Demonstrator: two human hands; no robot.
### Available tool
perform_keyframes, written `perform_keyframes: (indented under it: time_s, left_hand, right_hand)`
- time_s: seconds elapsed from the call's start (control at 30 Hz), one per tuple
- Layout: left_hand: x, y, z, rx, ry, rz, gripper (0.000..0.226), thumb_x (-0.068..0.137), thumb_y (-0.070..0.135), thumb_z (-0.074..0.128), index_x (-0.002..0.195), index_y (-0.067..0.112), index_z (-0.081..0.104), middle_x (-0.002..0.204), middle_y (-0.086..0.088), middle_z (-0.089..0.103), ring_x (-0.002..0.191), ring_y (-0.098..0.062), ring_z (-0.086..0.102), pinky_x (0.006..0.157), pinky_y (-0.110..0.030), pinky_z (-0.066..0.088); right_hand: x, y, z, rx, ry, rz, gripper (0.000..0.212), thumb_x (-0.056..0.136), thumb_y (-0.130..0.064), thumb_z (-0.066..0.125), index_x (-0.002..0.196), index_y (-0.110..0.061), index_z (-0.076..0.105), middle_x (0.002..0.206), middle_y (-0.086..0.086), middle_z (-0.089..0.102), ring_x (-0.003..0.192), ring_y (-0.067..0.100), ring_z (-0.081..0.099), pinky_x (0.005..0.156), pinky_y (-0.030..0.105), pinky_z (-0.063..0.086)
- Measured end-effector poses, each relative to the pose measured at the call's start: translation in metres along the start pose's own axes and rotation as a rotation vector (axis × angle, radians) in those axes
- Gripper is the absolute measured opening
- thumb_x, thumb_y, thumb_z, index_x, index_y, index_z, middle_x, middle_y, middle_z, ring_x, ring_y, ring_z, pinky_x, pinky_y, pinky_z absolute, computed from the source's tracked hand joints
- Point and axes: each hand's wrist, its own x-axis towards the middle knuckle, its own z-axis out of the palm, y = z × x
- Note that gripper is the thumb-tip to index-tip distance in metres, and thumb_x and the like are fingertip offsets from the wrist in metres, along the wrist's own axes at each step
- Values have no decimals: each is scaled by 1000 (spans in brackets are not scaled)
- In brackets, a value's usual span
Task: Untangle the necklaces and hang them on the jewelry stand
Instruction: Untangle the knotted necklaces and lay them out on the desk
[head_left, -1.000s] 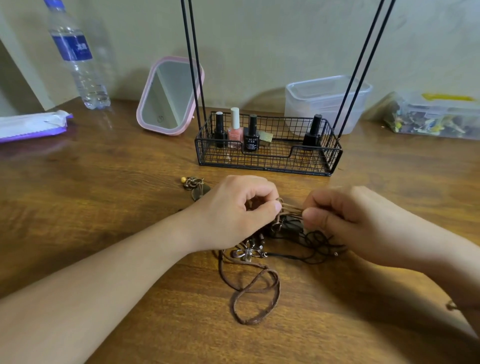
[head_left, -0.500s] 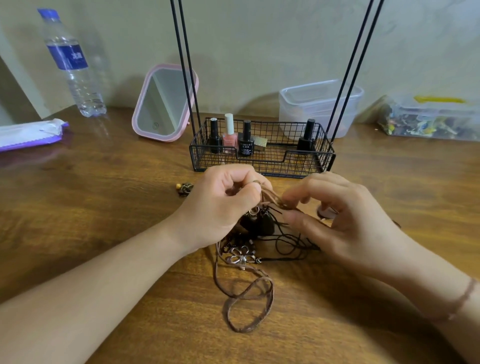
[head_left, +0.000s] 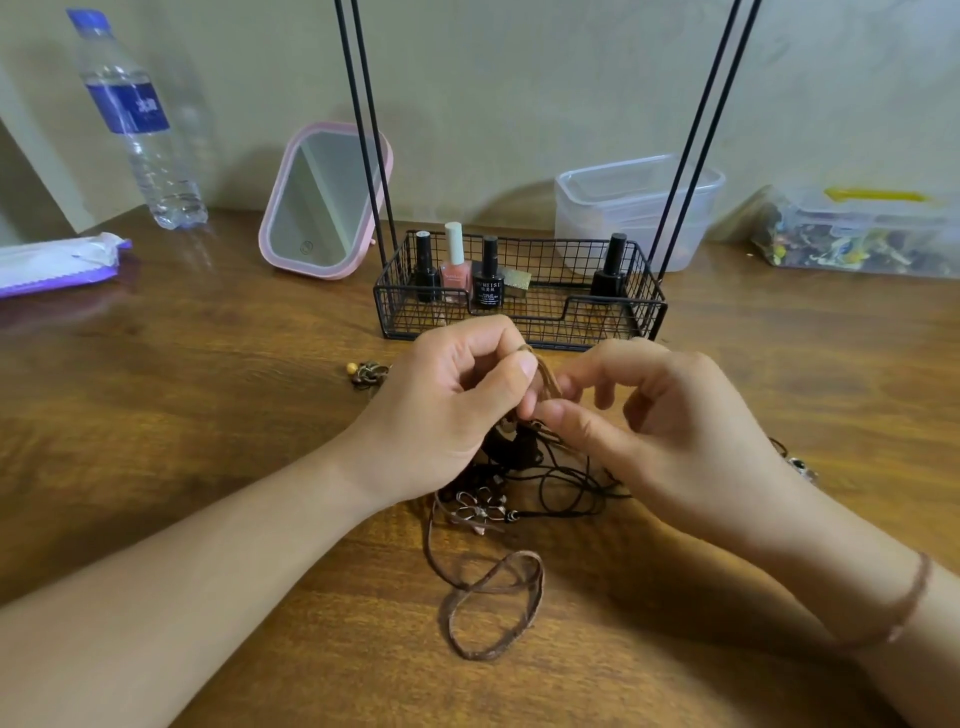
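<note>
Both hands working mid-table, just in front of the jewelry stand (head_left: 519, 317). Left hand (head_left: 441, 415) curled, thumb and forefinger pinching the brown cord (head_left: 545, 379) where it rises out of the tangle. Right hand (head_left: 670, 431) curled too, thumb and fingertips pinching the same brown cord just beside the left thumb; fingertips of the two hands almost touching. Thin bracelet (head_left: 909, 603) on the right wrist.

Tangle of necklaces (head_left: 519, 483) lying on the wooden table (head_left: 208, 415) directly under and between the hands: thin black cords (head_left: 571, 488) looped toward the right hand, metal flower pendant (head_left: 480, 512) flat on the table near the left wrist, flat brown cord trailing toward the camera and ending in a loop (head_left: 493, 608). Small beaded piece (head_left: 366, 373) apart from the tangle, left of the left hand. Another bit of jewelry (head_left: 800, 462) poking out behind the right hand, too hidden to identify.

Stand: black wire basket base, two pairs of black rods (head_left: 363, 130) running up out of frame; top not visible. Nail polish bottles (head_left: 457, 260) upright inside the basket.

Along the wall: water bottle (head_left: 135, 124), pink-framed mirror (head_left: 322, 208) tilted back, clear plastic tub (head_left: 623, 208), lidded box of mixed bits (head_left: 857, 234). Wipes pack (head_left: 57, 262) at far left.
</note>
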Motion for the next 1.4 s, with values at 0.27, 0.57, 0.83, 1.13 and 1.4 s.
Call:
perform_keyframes:
  time_s: [0.27,0.57,0.83,1.13,1.4]
  left_hand:
    - [1,-4,0,26,22,34,31,94,28,48,75,4,51,65,-13,49,60,-26,47,56,-33,42]
    - [5,-15,-8,-77,61,-38,24,92,29,49,68,26,47,55,12,43,52,-5,40,53,-24,40]
    - [3,-11,-7,-115,88,-48,23,90,29,47,69,20,45,54,11,41,53,-6,39,53,-22,39]
    - [0,0,-1,-167,20,2,26,95,29,48,69,28,47,56,12,39,53,-9,36,53,-23,36]
    - [2,0,-8,-84,165,-46,36,99,11,49,66,20,42,52,14,39,49,-2,35,52,-16,36]
  right_hand:
    - [7,16,-31,532,-44,271,62,62,-73,72,87,-17,77,95,-2,75,104,28,62,99,47,41]
    - [12,39,-75,884,9,181,29,72,-42,75,66,-17,61,81,7,63,87,26,54,73,38,39]
    - [13,25,-52,1001,51,164,25,96,-29,41,80,-14,54,69,8,64,69,28,61,61,31,52]
    - [16,23,-40,1658,-122,102,14,102,-27,44,104,-17,53,89,0,66,93,22,65,94,46,48]
    - [14,26,-66,1291,-29,124,36,84,-27,64,117,-13,61,49,-11,46,65,14,49,74,29,30]
